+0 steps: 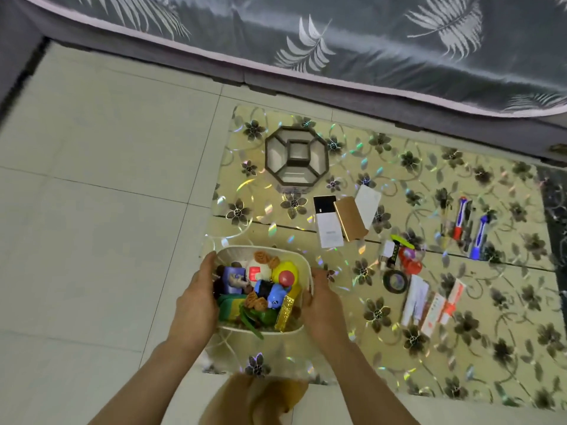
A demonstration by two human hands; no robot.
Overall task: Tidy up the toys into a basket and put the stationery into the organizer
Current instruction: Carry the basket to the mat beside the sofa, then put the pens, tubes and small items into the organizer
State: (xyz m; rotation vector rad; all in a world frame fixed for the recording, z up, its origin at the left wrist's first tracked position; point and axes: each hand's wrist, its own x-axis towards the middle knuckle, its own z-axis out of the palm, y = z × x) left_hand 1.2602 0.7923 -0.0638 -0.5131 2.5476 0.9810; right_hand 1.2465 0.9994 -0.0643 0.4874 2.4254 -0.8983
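Head view: the left hand (196,302) and the right hand (323,308) hold a white plastic basket (237,250) from opposite sides. Each hand has its fingers wrapped against a side wall near the rim. The basket is full of small colourful plastic and plush toys (260,289), heaped to the rim, so the toy half of the task looks done. Whether the basket rests on the shiny flower-printed floor mat (460,317) or hangs just above it cannot be told.

The step in hand looks like shifting or setting down the loaded basket. To do it well, both hands should keep even pressure and hold the rim level, since a green piece already overhangs the near edge and could tip out. A spot clear of the stationery would suit it best.

The basket sits directly between the two palms, at the mat's near-left corner beside the pale tiled floor (92,179). The dark-framed octagonal organizer (277,154) stands beyond it, well apart, with its compartments bare. To the right of the right hand lie a fan of flat cards (349,219), a black tape roll (395,281) and two red-and-blue pens (460,220), none of them sorted yet.
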